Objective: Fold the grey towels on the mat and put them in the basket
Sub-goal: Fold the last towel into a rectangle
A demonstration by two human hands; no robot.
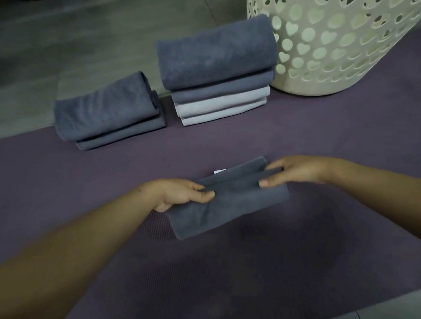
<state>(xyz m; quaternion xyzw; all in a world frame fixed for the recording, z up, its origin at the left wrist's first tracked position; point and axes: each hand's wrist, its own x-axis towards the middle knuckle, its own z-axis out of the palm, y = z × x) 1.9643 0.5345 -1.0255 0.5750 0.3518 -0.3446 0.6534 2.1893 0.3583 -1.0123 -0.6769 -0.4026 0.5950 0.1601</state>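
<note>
Left hand (182, 193) pinching left end of folded grey towel (229, 203), thumb on top. Right hand (293, 171) pinching right end, fingers curled round fold. Towel between both hands, low over purple mat (238, 270). Beyond hands: two stacks of folded towels (110, 112) (218, 70) at mat's far edge. Cream basket (340, 35) beyond right hand, touching taller stack.
</note>
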